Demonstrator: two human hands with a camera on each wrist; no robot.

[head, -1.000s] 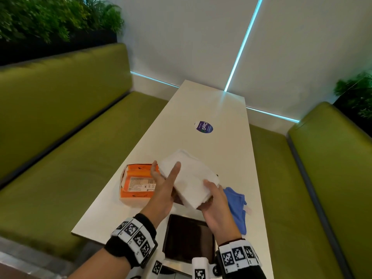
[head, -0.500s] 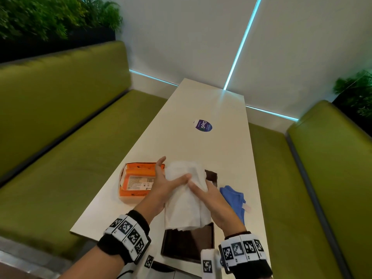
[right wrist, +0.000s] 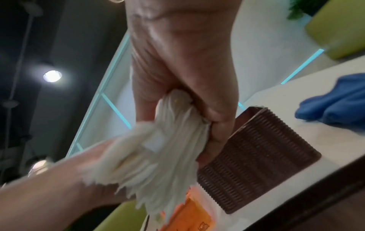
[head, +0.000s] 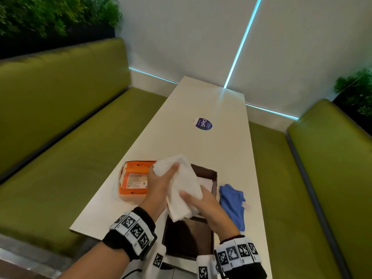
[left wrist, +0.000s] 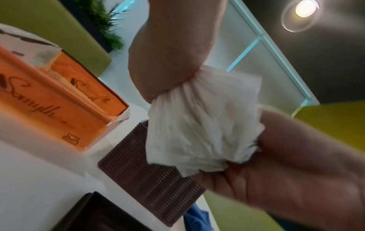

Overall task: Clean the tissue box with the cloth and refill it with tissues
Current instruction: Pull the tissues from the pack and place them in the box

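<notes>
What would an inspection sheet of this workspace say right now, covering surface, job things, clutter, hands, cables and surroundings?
Surface: white table, long and narrow, with a purple sticker on it.
Job's things: stack of white tissues held above the brown tissue box, which stands open; blue cloth lies right of the box; dark lid lies near the table edge.
Clutter: orange tissue pack, torn open, left of the box.
Hands: left hand and right hand both grip the tissues.
Cables: a dark cord below the left wrist; its ends are hidden.
Surroundings: green benches on both sides, plants behind them.
</notes>
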